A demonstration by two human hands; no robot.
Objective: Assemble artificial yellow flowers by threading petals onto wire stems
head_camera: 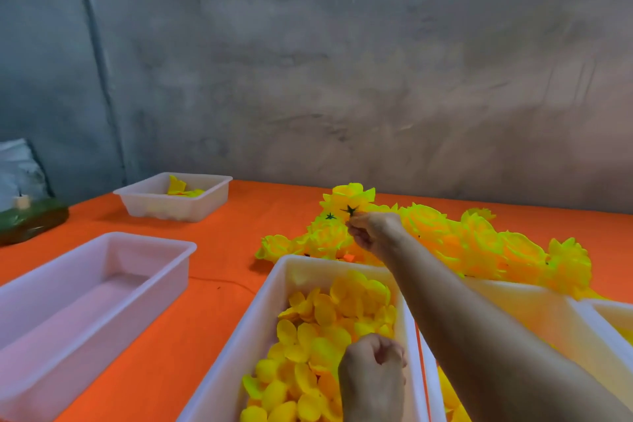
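My right hand [375, 231] reaches far across the orange table [219, 243] and pinches an assembled yellow flower [352, 199] by its green star-shaped base, at the top of a pile of finished yellow flowers [479, 243]. My left hand [375, 373] hovers as a closed fist over a white tray [263, 312] full of loose yellow petals [318, 346]; I cannot tell whether it holds a petal. No wire stem shows clearly.
An empty white tray [113, 250] lies at the left. A smaller white tray [212, 195] with a few yellow petals stands at the back. More white trays [534, 301] sit under my right forearm. A dark green object [30, 221] rests at the far left; a grey wall is behind.
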